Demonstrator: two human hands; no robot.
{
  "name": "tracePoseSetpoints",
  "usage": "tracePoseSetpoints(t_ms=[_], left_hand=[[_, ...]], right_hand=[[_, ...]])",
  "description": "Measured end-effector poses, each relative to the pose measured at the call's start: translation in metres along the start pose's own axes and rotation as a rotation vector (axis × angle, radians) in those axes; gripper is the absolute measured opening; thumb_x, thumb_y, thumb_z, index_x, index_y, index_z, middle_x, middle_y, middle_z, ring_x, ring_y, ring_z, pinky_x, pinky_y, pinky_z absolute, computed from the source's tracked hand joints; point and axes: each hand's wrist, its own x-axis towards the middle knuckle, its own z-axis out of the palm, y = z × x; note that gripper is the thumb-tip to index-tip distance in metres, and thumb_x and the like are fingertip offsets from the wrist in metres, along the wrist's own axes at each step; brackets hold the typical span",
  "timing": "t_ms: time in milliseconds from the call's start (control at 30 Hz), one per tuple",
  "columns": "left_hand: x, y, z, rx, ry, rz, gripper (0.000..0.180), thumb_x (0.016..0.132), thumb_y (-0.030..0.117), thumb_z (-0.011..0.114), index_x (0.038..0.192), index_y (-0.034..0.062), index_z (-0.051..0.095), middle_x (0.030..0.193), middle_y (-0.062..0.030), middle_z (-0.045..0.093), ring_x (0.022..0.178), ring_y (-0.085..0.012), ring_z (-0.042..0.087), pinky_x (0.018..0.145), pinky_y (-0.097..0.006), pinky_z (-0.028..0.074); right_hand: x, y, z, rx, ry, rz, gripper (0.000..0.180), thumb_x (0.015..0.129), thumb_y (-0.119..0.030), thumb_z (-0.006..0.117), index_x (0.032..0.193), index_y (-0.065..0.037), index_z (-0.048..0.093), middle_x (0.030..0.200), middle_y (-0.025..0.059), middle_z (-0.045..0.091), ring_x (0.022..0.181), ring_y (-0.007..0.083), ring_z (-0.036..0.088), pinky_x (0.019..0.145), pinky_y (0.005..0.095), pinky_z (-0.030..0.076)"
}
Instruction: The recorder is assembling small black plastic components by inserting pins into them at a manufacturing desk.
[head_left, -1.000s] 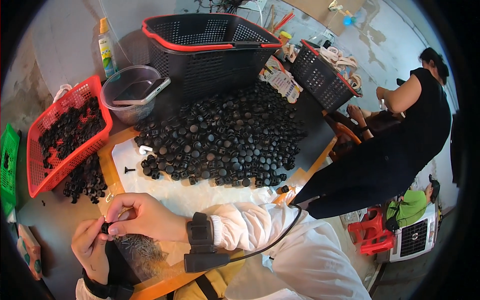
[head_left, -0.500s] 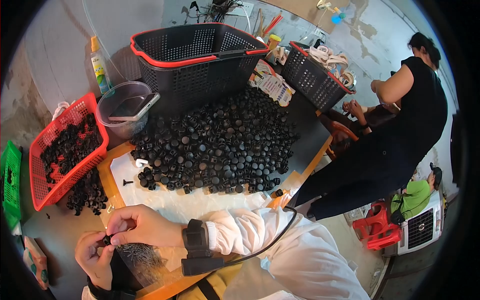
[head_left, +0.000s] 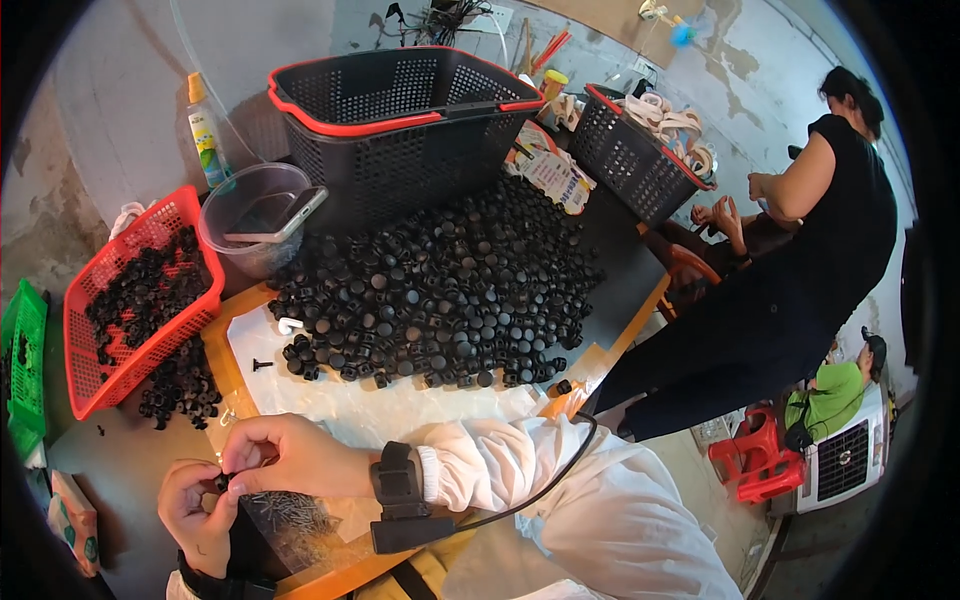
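At the lower left of the table, my left hand (head_left: 197,512) and my right hand (head_left: 292,456) meet around a small black plastic part (head_left: 222,482). Thumbs and fingertips of both pinch it, and they hide most of its shape. Beneath my right hand lies a heap of thin metal pins (head_left: 292,518). Farther off, a large pile of black round-capped plastic parts (head_left: 430,300) spreads over a pale sheet (head_left: 340,400). A T-shaped black piece (head_left: 262,365) and a white earbud (head_left: 289,325) lie at the pile's left edge.
A red basket (head_left: 140,368) of black pieces and a green basket (head_left: 22,385) stand left. A phone (head_left: 280,220) rests on a clear tub (head_left: 215,215). Behind the pile are a big black basket (head_left: 390,160) and one with pale straps (head_left: 630,165). A person in black (head_left: 800,250) stands right.
The whole view has shifted slightly, so things sit a little farther right. Both my hands stay together on the black part, with only small finger movement.
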Motion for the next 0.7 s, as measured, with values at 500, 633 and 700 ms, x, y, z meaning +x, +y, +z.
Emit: tracePoseSetpoints(t_ms=[500, 633, 700], left_hand=[[-0.0014, -0.0029, 0.0033, 0.022, 0.024, 0.077, 0.031, 0.076, 0.011, 0.079, 0.096, -0.0017, 0.059, 0.095, -0.0097, 0.055, 0.076, -0.0146, 0.053, 0.064, -0.023, 0.04], [-0.0002, -0.0061, 0.003, 0.041, 0.016, 0.116, 0.032, 0.076, 0.011, 0.079, 0.096, -0.0015, 0.058, 0.095, -0.0098, 0.055, 0.077, -0.015, 0.053, 0.066, -0.023, 0.04], [-0.0005, -0.0033, 0.0023, 0.011, 0.021, 0.057, 0.032, 0.076, 0.012, 0.079, 0.096, -0.0014, 0.058, 0.094, -0.0098, 0.055, 0.077, -0.0154, 0.054, 0.066, -0.023, 0.041]], right_hand=[[-0.003, -0.0056, -0.0007, -0.031, -0.004, -0.015, 0.018, 0.084, -0.005, 0.074, 0.096, -0.003, 0.061, 0.088, -0.0034, 0.058, 0.08, 0.0027, 0.054, 0.072, 0.0193, 0.047], [-0.0013, -0.0033, 0.001, -0.031, 0.034, -0.064, 0.017, 0.082, -0.002, 0.074, 0.093, -0.003, 0.061, 0.083, -0.0005, 0.061, 0.075, 0.006, 0.057, 0.068, 0.0221, 0.048], [-0.0006, -0.0026, 0.0017, -0.015, 0.035, -0.056, 0.017, 0.082, -0.002, 0.074, 0.093, -0.003, 0.061, 0.082, -0.0009, 0.06, 0.075, 0.0058, 0.056, 0.068, 0.0219, 0.047]])
